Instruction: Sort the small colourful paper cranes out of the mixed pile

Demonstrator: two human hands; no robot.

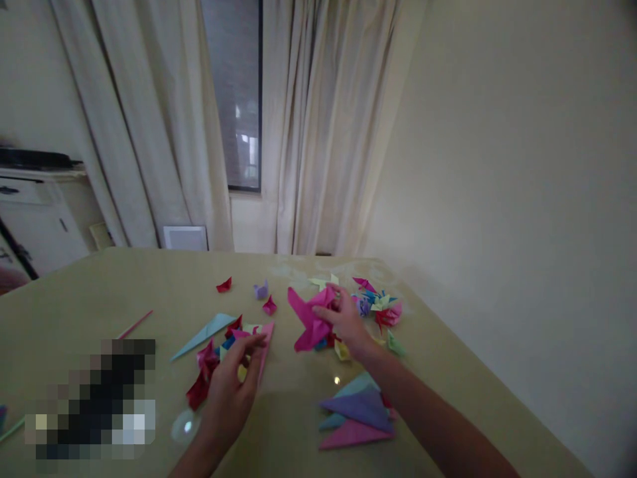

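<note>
My right hand [343, 318] grips a magenta folded-paper flower [312, 322] with pointed petals, raised above the table. My left hand [236, 378] hovers at a pile of small folded-paper pieces, its fingers loosely bent and apart, with nothing visible in them. Around that hand are a dark red paper piece [199, 390], a pink paper piece [206, 357] and a long light-blue folded strip [205, 334]. Below my right forearm, several flat folded papers lie stacked, among them a purple one [361, 406] and a pink one [354, 435].
Finished-looking paper shapes cluster at the right, including a pink one [392, 313]. A red piece [224, 285], a lilac piece [261, 290] and a pink piece [269, 305] lie farther back. A pink stick [137, 324] rests left, near a blurred dark patch. A wall borders the right.
</note>
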